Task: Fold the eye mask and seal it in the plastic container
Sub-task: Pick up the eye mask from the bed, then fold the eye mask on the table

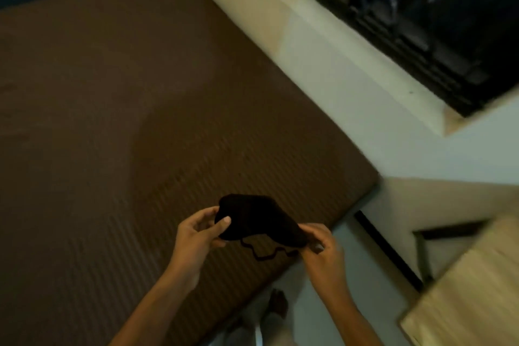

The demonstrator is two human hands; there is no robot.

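Grip: both hands are pinching the black eye mask in the air, one at each end.
Left hand: its thumb is pressing on the mask's left end from the front, with the fingers curling behind the fabric.
Right hand: its fingertips are closing on the mask's right end, which is tapering into them.
Eye mask: it is hanging between the two hands, unfolded, tilting down toward the right hand, above the near corner of the mattress.
Strap: a thin black cord is drooping in loose waves just under the mask, running between the hands.
Bare foot: it is standing on the pale floor below the mask, beside the mattress edge.
Mattress: brown and ribbed, it is lying under and beyond the mask, stretching to the far left.
Wooden surface: light-coloured, it is sitting well to the right of the mask.
Wall ledge: cream, it is running along the mattress's far right side.
Dark window: it is sitting above the ledge, farthest from the mask.
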